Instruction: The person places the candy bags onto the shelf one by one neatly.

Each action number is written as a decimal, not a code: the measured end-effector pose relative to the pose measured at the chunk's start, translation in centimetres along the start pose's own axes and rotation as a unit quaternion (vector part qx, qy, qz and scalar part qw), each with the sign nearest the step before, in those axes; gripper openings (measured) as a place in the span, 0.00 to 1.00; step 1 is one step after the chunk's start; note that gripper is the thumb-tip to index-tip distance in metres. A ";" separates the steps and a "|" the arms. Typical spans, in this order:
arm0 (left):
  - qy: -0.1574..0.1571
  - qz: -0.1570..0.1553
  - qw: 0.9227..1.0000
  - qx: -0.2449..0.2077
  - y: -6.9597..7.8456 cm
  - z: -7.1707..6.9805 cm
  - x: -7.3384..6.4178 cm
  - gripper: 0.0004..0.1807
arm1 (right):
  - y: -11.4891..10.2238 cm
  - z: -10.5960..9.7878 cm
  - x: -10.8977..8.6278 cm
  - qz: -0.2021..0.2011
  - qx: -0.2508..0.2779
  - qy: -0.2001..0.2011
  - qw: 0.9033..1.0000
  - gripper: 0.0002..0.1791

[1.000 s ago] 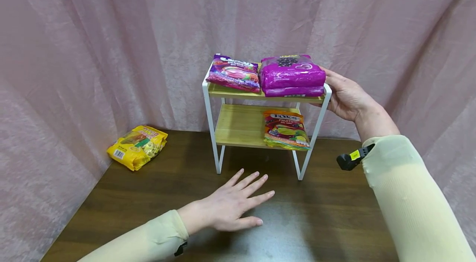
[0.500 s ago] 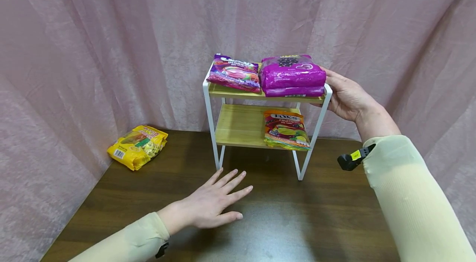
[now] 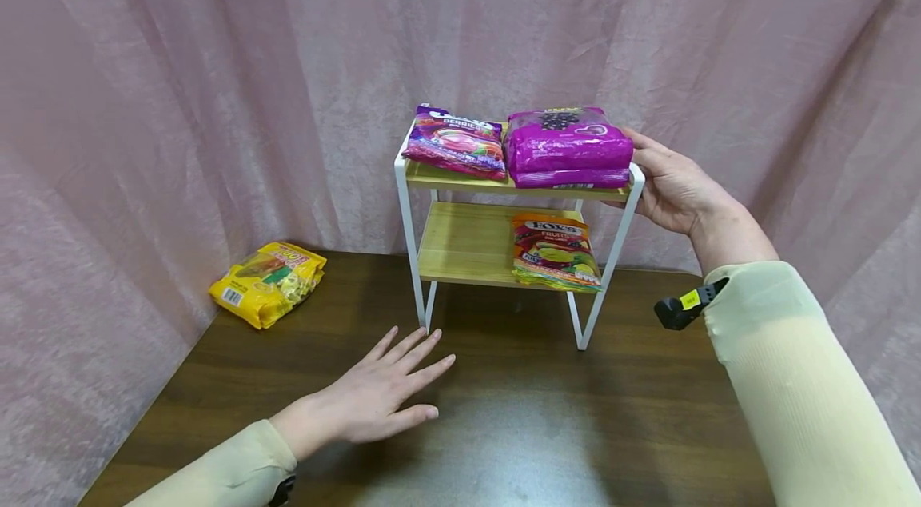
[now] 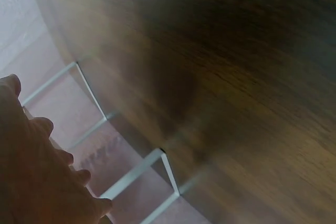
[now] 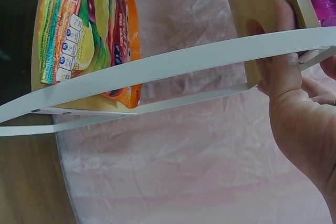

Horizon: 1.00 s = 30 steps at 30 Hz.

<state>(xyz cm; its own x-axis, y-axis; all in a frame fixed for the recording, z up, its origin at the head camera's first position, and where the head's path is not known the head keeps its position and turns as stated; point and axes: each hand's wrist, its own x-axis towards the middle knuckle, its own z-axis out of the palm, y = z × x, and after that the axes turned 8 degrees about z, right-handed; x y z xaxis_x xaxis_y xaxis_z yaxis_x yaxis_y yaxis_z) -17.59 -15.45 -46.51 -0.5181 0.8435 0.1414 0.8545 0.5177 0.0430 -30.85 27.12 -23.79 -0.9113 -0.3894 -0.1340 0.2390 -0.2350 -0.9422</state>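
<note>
A small two-tier shelf [image 3: 459,239] with white metal legs and wooden boards stands on the table. My right hand [image 3: 672,191] grips its upper right end; in the right wrist view, some fingers [image 5: 286,72] reach under the top board past the white frame [image 5: 173,69]. Beside that hand, a magenta candy bag [image 3: 568,153] lies on the top board. A purple "Berries" candy bag [image 3: 456,143] lies left of it. On the lower board sits an orange-red "Fox's" candy bag [image 3: 554,251]. My left hand [image 3: 367,397] hovers palm down over the table, fingers spread, holding nothing.
A yellow bag [image 3: 266,283] lies at the table's back left, close to the curtain. The pink curtain [image 3: 345,75] hangs behind and along both sides. Brown wooden table [image 3: 518,427] stretches in front of the shelf.
My left hand has moved left across the front of the shelf, fingers still spread. My right hand keeps its grip on the shelf, and the bags look unmoved.
</note>
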 end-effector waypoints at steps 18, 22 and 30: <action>0.015 -0.051 0.998 -0.029 -1.4 -0.5 -2.5 0.37 | -0.8 0.7 0.1 0.000 -0.023 0.030 0.999 0.42; 0.011 -0.063 0.997 -0.035 -1.8 -0.6 -3.0 0.37 | -0.9 0.8 0.1 0.004 -0.026 0.023 0.999 0.41; 0.014 -0.083 0.996 -0.032 -2.6 -1.1 -3.9 0.38 | -0.9 0.7 0.3 0.006 -0.048 0.018 0.999 0.38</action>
<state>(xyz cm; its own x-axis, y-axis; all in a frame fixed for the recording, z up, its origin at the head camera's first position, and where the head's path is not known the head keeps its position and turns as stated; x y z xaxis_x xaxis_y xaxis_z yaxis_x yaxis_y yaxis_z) -17.75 -20.22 -46.12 -0.6526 0.7420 0.1537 0.7577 0.6391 0.1318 -31.12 26.54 -22.78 -0.9206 -0.3589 -0.1541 0.2174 -0.1430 -0.9655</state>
